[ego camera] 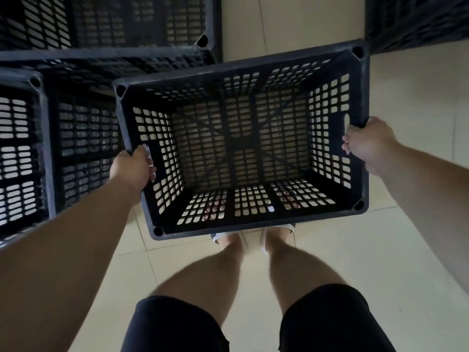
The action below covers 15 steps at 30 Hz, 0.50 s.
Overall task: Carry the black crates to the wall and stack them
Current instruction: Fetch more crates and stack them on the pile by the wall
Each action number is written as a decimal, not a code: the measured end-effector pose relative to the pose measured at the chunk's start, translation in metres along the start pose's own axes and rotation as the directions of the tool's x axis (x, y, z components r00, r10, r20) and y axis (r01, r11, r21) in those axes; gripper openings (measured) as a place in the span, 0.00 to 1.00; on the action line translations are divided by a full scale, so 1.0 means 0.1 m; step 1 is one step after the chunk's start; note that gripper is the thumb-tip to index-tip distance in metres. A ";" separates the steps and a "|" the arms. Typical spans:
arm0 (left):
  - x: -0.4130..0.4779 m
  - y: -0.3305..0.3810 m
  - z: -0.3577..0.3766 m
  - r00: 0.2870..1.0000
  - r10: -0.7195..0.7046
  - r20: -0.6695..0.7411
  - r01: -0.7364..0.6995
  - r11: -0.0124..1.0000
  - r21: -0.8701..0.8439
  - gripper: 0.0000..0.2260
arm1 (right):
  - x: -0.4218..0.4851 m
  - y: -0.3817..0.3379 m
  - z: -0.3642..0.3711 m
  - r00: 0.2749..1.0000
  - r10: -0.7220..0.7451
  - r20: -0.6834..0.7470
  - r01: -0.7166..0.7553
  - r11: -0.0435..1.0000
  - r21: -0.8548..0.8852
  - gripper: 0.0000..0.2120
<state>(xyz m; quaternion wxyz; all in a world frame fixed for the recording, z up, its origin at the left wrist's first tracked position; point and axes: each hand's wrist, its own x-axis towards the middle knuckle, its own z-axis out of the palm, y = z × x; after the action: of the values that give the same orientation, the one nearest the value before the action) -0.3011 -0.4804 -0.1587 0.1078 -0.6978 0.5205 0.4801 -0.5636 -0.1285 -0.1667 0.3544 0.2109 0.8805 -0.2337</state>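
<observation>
An empty black slotted crate (241, 146) hangs in the air in front of me, open side up, slightly tilted. My left hand (134, 168) grips the handle slot in its left end wall, fingers hooked through. My right hand (368, 143) holds the handle slot in the right end wall. Below the crate I see my legs and slippered feet on the cream tiled floor. Two stacks of like black crates stand to the left, one at the far left (20, 148) and one behind it at the top left (106, 26).
Another black crate stack (416, 21) stands at the top right. Between it and the top-left stack runs a strip of pale wall (291, 24). Cream floor tiles (406, 224) spread to the right and beneath me.
</observation>
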 end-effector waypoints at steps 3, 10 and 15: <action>-0.15 0.11 -0.01 0.998 0.049 -0.032 -0.049 0.999 0.014 0.07 | -0.09 -0.05 -0.13 0.999 0.020 -0.041 -0.017 0.997 0.073 0.04; -0.90 0.52 -0.38 0.994 0.112 -0.017 -0.110 0.990 0.084 0.08 | -0.72 -0.13 -0.76 0.996 0.043 -0.073 -0.040 0.998 0.048 0.07; -1.58 0.77 -0.89 0.993 0.109 -0.032 -0.106 0.990 0.097 0.09 | -1.39 -0.27 -1.39 0.998 0.012 -0.059 -0.016 0.998 -0.068 0.09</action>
<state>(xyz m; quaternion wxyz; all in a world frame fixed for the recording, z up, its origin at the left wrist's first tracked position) -0.3153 -0.4734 0.0378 0.1050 -0.6717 0.5816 0.4468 -0.5598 -0.1010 0.0299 0.3371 0.2116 0.8965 -0.1946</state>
